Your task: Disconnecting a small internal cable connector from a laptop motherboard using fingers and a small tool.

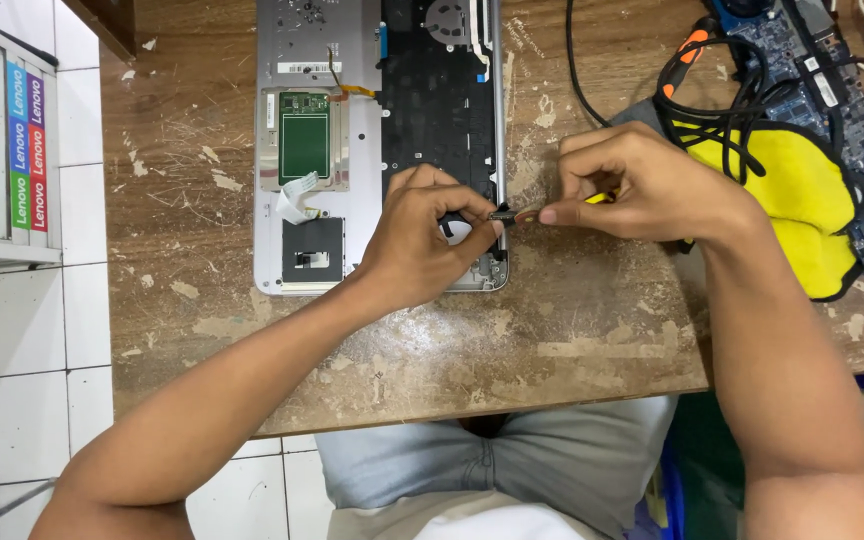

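— What is lying on the worn wooden table [572, 320]?

— A silver laptop base [282, 150] is lying opened up, showing its black keyboard underside [432, 110] and a green touchpad board [304, 137]. Off to the right, a yellow cloth [802, 200] is sitting under black cables [742, 110], beside a blue circuit board [852, 110].

— And the hands?

— The left hand [422, 240] is resting on the base's near right corner, fingers curled, thumb and forefinger pinching a small dark part [503, 213] right at the base's edge. The right hand [642, 185] is closing around a tool with a yellow handle [600, 198], mostly hidden in the grip, its tip touching that small part.

— What is the small part?

— I cannot tell; it is too tiny.
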